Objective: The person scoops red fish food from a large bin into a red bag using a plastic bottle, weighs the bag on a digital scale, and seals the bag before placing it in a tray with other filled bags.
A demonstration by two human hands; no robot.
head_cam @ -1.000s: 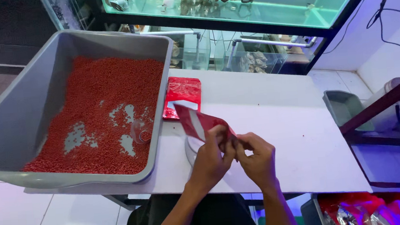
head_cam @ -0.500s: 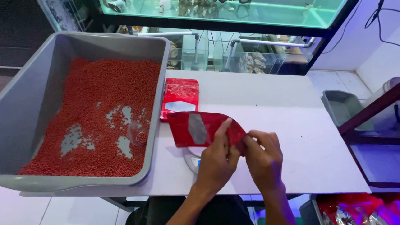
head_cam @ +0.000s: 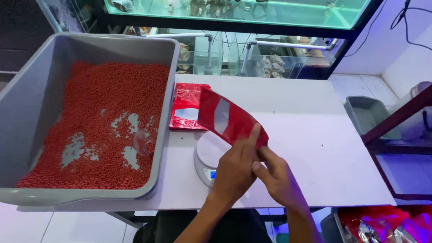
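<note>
Table [head_cam: 300,145]: white, flat, smooth; under both hands.
Bin [head_cam: 16,127]: grey plastic, rectangular, deep; left of the hands, holds grainy red pellets [head_cam: 107,109] with bare patches.
Scale [head_cam: 209,155]: round white plate, just under and left of the left hand.
Spare pouch [head_cam: 185,106]: red, glossy, flat on table beyond the hands.
Pouch [head_cam: 228,118]: red foil, flat, silvery window; slants up-left from the fingers.
Left hand [head_cam: 237,168]: pinching pouch's lower corner.
Right hand [head_cam: 277,176]: fingers closed on same corner, touching left hand.
</note>
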